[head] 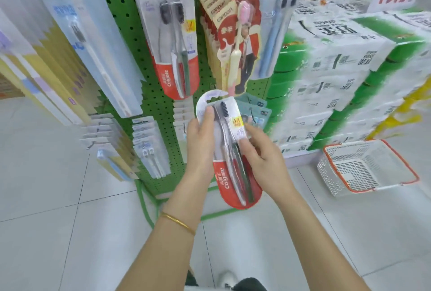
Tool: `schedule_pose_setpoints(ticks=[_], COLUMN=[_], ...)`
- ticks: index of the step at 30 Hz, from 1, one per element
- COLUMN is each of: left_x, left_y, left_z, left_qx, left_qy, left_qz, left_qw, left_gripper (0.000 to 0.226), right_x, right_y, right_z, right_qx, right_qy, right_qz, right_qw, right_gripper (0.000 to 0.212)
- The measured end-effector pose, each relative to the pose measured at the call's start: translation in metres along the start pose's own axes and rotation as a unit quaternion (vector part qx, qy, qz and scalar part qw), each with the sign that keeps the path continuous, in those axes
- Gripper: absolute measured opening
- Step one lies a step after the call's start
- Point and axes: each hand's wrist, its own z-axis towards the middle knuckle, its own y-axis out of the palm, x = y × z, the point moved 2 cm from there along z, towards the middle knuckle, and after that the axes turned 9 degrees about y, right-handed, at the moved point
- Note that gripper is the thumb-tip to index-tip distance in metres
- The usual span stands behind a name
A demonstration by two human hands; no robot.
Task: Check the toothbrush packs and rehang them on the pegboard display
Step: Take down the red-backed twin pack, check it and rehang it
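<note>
Holds a glossy clear-plastic Colgate toothbrush blister pack with a rounded red foot (229,150) off the hooks, tilted, just in front of the green perforated metal pegboard (159,109). Clasps its left edge with the left hand (201,136), one digit lying flat up towards the white rounded card top. Pinches the right edge with the right hand (263,157), thumb pressing the smooth blister over two dark-bristled brushes. Wears a thin gold bangle (178,221) on the left wrist. Above, hanging on a peg: a matching red-footed Colgate pack (177,41). Rightward, on glossy pale floor tiles (46,174): a white slotted plastic basket with an orange rim (359,171).
</note>
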Motion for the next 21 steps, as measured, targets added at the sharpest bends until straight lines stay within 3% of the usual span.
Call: schedule_pose_setpoints(ticks=[5, 9, 14, 17, 21], left_x=[-0.016, -0.029, -0.05, -0.059, -0.07], left_y=[0.013, 0.026, 0.017, 0.012, 0.011], left_z=[-0.001, -0.009, -0.024, -0.031, -0.044], left_qx=[0.051, -0.036, -0.125, -0.189, -0.276], left_qy=[0.072, 0.134, 0.132, 0.109, 0.089], left_qz=[0.122, 0.219, 0.307, 0.368, 0.382], left_qw=[0.989, 0.966, 0.934, 0.904, 0.877], left_gripper=[0.041, 0.029, 0.035, 0.05, 0.059], right_x=[0.022, 0.039, 0.052, 0.065, 0.073], right_y=[-0.002, -0.004, -0.001, 0.0, -0.01], right_z=[-0.006, -0.004, -0.004, -0.002, 0.004], right_qx=[-0.026, 0.018, 0.058, 0.081, 0.123], right_qy=[0.084, 0.125, 0.153, 0.199, 0.205], right_qz=[0.129, 0.196, 0.231, 0.268, 0.285], right_qw=[0.988, 0.972, 0.959, 0.939, 0.928], right_gripper=[0.022, 0.023, 0.022, 0.02, 0.015])
